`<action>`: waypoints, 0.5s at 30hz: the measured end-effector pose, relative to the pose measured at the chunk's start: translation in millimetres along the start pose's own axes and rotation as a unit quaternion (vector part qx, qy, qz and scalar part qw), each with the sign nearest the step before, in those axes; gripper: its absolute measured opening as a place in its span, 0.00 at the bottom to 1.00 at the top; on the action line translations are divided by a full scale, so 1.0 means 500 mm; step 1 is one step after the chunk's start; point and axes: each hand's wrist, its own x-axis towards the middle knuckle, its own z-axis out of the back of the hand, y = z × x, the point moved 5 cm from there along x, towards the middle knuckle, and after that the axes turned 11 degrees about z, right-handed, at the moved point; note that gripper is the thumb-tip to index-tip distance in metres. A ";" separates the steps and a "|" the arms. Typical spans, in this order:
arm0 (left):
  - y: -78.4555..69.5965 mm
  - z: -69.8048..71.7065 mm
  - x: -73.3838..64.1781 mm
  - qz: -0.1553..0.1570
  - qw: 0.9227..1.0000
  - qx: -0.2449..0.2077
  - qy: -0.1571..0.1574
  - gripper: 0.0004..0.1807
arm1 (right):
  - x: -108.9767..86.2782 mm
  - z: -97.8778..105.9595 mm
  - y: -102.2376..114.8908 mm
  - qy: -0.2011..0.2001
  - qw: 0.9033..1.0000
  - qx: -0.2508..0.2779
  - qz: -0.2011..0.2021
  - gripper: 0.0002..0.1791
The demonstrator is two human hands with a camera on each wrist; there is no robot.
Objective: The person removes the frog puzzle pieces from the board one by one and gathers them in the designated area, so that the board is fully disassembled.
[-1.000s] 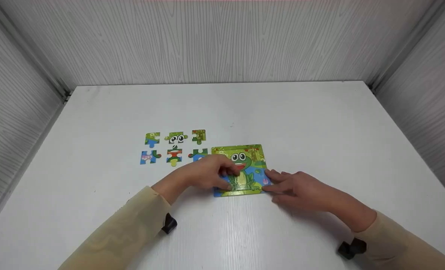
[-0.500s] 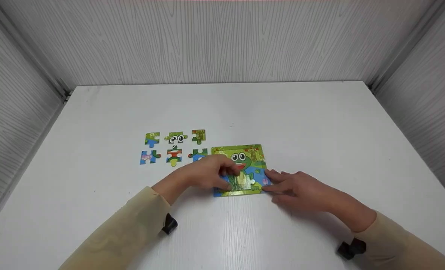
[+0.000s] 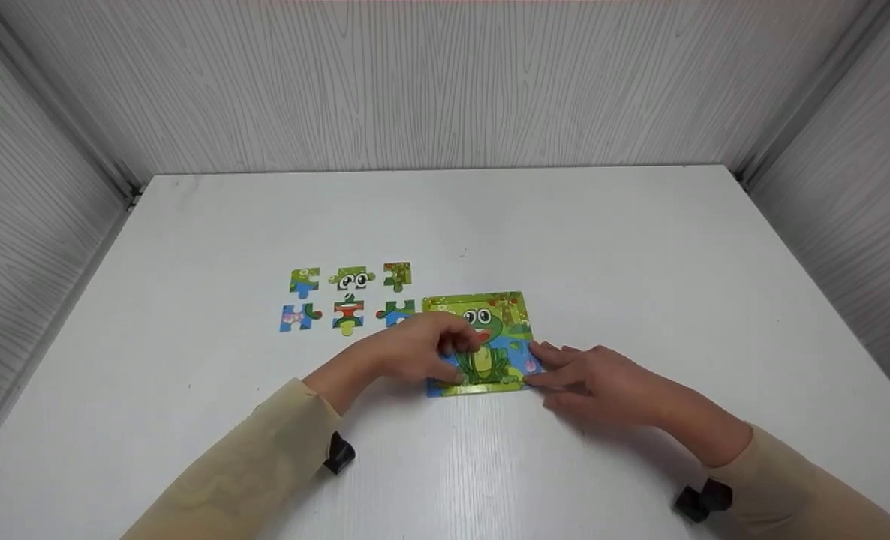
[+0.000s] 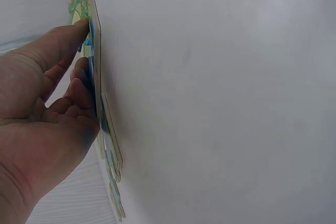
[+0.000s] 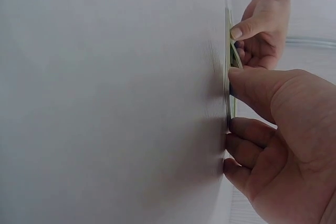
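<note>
A frog jigsaw board (image 3: 520, 330) lies flat on the white table. My left hand (image 3: 419, 346) reaches over its left side with bent fingers. A frog-belly jigsaw piece (image 4: 77, 13) stands tilted up from the board, pinched at the left hand's fingertips, which partly hide it. In the right wrist view the same piece (image 5: 237, 56) slants above the board. My right hand (image 3: 602, 382) holds the board's near right corner between thumb and fingers. Its lower fingers rest against the table.
Several loose jigsaw pieces lie in two rows left of the board, including an eyes piece (image 3: 352, 279) and a mouth piece (image 3: 348, 313). The piece nearest the board (image 3: 396, 311) is partly behind the left hand. Grey wood-grain panels (image 3: 445, 82) enclose the table.
The belly piece tips at the left fingertips: its glossy face and side knob showed half a second ago, and now the printed frog shows there. Both hands keep their places.
</note>
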 end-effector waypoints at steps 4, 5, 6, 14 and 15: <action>0.000 0.000 -0.001 0.003 1.000 -0.004 -0.003 0.16 | 0.000 0.001 0.000 -0.003 1.000 0.005 0.000 0.23; 0.001 0.000 -0.001 0.003 1.000 -0.004 -0.003 0.16 | 0.000 0.001 0.001 -0.003 1.000 0.007 0.001 0.23; 0.001 -0.001 0.000 0.002 1.000 -0.005 -0.004 0.16 | 0.000 0.002 0.002 -0.003 1.000 0.007 0.002 0.23; 0.000 -0.001 0.000 -0.005 1.000 -0.008 -0.011 0.16 | 0.001 0.003 0.004 0.000 1.000 0.000 0.001 0.23; -0.001 -0.002 0.000 -0.006 1.000 -0.008 -0.012 0.16 | 0.001 0.003 0.004 0.001 1.000 -0.002 0.003 0.23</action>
